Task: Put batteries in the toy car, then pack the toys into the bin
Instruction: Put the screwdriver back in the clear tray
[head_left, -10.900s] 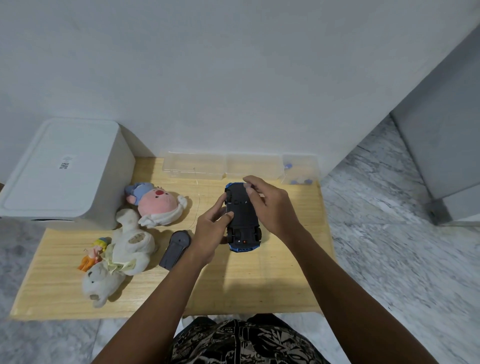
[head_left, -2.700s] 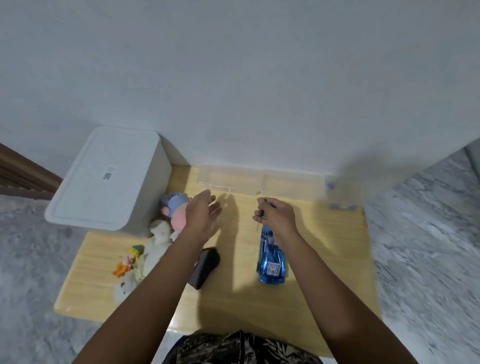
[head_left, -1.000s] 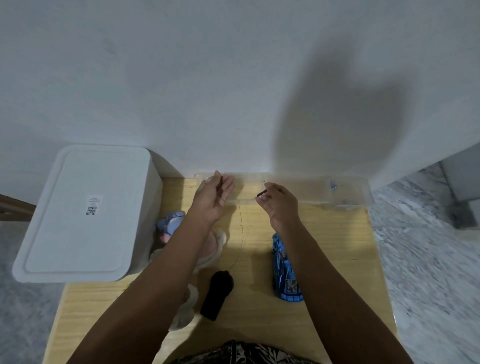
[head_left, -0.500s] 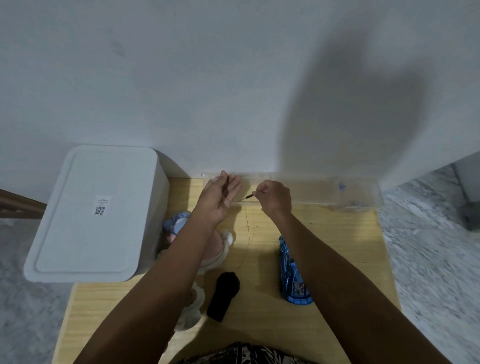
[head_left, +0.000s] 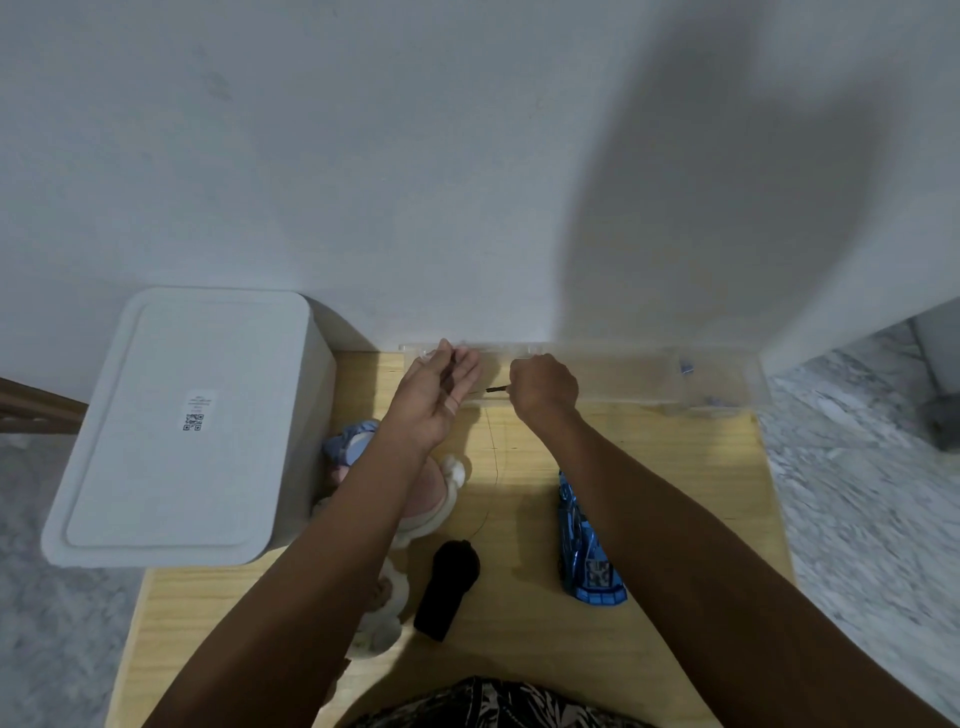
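While the blue toy car (head_left: 584, 551) lies on the wooden counter (head_left: 675, 483) beside the black remote (head_left: 447, 590), a thin dark tool (head_left: 497, 388) is pinched in the right hand (head_left: 543, 389). The left hand (head_left: 436, 395) is held with fingers relaxed over the clear tray (head_left: 623, 371). The lidded white bin (head_left: 182, 426) is set at the left.

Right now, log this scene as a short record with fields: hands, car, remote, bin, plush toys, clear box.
left hand: raised at the clear box, fingers loosely extended
right hand: pinching a thin dark tool
car: blue, on the table, untouched
remote: black, left of the car
bin: white, lid on
plush toys: beside the bin, partly under the left arm
clear box: along the wall
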